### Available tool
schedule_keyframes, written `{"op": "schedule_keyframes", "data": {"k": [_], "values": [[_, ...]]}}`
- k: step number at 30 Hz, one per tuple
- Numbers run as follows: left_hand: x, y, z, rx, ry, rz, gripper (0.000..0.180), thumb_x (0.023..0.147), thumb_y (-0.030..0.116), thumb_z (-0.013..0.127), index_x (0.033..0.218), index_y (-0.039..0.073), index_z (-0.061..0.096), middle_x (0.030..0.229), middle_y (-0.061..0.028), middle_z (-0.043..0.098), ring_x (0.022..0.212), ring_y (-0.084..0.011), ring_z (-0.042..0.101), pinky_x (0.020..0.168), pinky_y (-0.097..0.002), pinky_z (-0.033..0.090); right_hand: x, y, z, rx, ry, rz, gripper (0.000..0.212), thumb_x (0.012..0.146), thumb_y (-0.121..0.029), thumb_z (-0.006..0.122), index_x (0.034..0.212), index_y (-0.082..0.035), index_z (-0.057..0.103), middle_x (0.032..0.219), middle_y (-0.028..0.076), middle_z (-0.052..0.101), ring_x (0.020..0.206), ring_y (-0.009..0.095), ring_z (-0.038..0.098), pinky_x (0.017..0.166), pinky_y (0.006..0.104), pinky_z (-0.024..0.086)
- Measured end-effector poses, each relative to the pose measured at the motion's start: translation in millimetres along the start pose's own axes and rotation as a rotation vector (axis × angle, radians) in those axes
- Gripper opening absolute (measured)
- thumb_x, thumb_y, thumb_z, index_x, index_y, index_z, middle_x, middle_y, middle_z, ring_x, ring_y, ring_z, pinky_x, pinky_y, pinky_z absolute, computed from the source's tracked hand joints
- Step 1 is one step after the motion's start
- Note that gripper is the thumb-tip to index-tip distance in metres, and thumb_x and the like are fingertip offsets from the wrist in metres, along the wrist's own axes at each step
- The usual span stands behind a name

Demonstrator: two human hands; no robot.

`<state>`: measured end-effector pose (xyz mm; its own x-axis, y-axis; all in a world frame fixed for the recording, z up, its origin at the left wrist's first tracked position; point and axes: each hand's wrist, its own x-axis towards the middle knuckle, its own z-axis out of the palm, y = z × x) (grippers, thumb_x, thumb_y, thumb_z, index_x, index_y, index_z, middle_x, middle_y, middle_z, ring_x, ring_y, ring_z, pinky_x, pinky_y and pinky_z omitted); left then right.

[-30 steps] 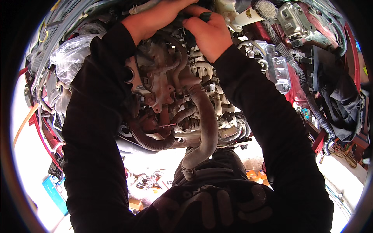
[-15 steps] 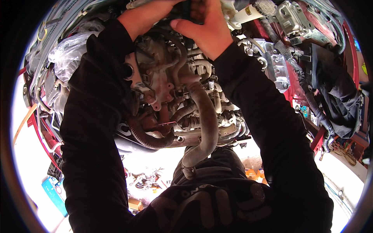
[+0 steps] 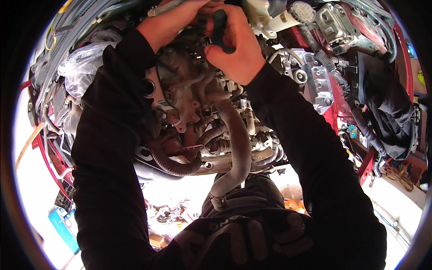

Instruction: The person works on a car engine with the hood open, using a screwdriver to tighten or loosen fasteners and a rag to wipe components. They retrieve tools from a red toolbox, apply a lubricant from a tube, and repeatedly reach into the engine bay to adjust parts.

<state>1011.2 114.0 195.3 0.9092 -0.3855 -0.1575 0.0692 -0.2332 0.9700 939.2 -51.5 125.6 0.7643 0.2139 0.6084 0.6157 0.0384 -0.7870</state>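
Observation:
Both my hands are at the far side of an open engine bay, near the top edge. My right hand is curled round a dark green, rounded piece; its exact kind cannot be made out. The thumb lies along the near end of it. Beside it my left hand reaches in from the left, its fingers cut off by the edge and overlapped by the right hand. Beneath the hands sits the dusty engine. A thick grey-brown hose hangs from it toward me, its lower end loose.
Crumpled clear plastic lies at the left. On the right are a white-necked reservoir, a silver finned housing, a corrugated wiring conduit and a black cloth. A thin reddish rod rests among the lower hoses.
My right hand has come slightly nearer and turned, so the dark green piece shows more clearly in it. My left hand stays at nearly the same place.

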Motion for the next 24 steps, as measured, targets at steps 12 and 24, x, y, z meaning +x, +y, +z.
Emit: {"op": "schedule_keyframes", "data": {"k": [12, 24], "values": [[7, -6, -3, 0.154, 0.011, 0.01, 0.067, 0.108, 0.062, 0.059, 0.137, 0.003, 0.07, 0.13, -0.0093, 0.074, 0.119, -0.021, 0.067, 0.097, -0.038, 0.051, -35, -4, 2, 0.074, -0.015, 0.18, 0.068, 0.083, 0.012, 0.06, 0.146, -0.004, 0.041, 0.122, 0.008, 0.054, 0.109, 0.015, 0.054, 0.09, 0.0284, 0.048], [-5, -2, -1, 0.115, -0.075, -0.035, 0.07, 0.109, 0.067, 0.051, 0.145, 0.008, 0.065, 0.133, -0.0052, 0.072, 0.126, -0.0189, 0.063, 0.104, -0.0375, 0.043, -18, 11, -18, 0.556, 0.04, 0.15, 0.098, 0.091, 0.019, 0.05, 0.175, -0.002, 0.005, 0.167, 0.015, 0.039, 0.153, 0.024, 0.043, 0.119, 0.0343, 0.038]]}}
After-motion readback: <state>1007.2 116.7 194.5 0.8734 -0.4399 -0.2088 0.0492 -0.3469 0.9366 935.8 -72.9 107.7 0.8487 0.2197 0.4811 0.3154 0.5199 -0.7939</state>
